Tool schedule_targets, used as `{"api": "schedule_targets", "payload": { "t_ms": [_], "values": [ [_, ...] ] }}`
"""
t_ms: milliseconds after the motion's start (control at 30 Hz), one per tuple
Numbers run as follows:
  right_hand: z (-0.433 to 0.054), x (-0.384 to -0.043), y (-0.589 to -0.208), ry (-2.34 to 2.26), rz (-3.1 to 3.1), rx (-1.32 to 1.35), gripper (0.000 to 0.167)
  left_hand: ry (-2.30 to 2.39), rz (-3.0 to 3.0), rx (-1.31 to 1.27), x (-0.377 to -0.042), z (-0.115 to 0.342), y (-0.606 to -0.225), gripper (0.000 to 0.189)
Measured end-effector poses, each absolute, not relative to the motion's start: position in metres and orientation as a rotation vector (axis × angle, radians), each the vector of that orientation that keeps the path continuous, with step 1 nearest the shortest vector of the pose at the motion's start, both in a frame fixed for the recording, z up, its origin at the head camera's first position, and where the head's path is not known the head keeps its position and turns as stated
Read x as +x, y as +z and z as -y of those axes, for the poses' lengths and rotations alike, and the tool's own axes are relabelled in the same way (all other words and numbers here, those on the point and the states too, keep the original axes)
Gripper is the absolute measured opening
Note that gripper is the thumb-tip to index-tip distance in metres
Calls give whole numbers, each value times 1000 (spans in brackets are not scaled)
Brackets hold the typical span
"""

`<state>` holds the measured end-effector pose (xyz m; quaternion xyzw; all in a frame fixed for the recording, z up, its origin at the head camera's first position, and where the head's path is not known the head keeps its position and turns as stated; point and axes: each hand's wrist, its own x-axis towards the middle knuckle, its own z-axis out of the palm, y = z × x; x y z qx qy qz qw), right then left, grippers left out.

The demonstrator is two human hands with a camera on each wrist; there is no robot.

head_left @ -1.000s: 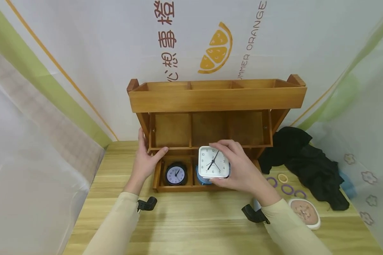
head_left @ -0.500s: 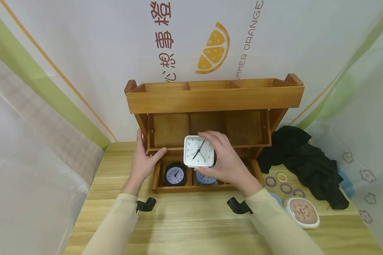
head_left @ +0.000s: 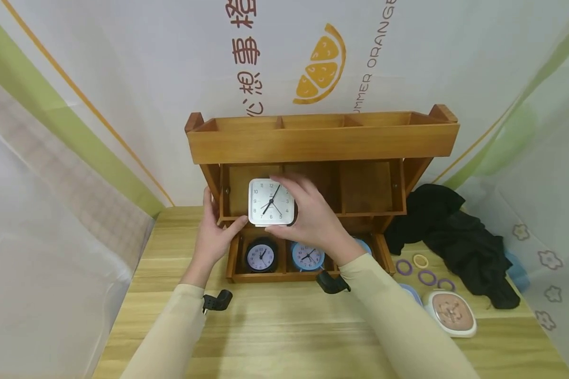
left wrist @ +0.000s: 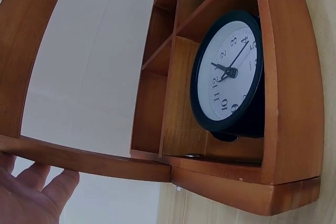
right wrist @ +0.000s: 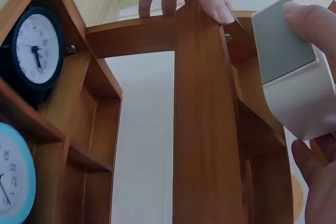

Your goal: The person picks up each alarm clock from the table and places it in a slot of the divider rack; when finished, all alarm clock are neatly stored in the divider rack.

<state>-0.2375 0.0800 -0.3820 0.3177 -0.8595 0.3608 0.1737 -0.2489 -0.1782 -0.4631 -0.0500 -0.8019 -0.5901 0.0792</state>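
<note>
My right hand [head_left: 319, 223] pinches a white square alarm clock [head_left: 264, 204] by its top and bottom, in front of the left compartment of the rack's middle tier. In the right wrist view the clock's grey back [right wrist: 283, 40] shows. At the left side of a three-tier wooden rack [head_left: 322, 145], my left hand [head_left: 211, 239] grips the frame, thumb in front and fingers along the outer side. A black round alarm clock [head_left: 261, 257] stands in the bottom-left compartment and a blue one [head_left: 308, 256] in the bottom middle. Another blue object [head_left: 363, 245] at the bottom right is mostly hidden by my right forearm.
Right of the rack lie a crumpled black cloth [head_left: 455, 242], several purple and yellow rings [head_left: 420, 261], and a white-rimmed oval object [head_left: 451, 313] on the wooden table [head_left: 275, 331]. A printed curtain [head_left: 170, 79] hangs behind the rack.
My right hand has carried the white clock left and upward, from before the bottom middle compartment to the middle tier's left. The left hand keeps its place on the rack.
</note>
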Motion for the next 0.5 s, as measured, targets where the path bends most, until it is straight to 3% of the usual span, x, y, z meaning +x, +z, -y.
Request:
{"api": "schedule_targets", "payload": {
  "t_ms": [500],
  "values": [
    [-49,-267,-386,1072,2501,852,102,-1750,2390,-176,-249,181,-464,116]
  ]
}}
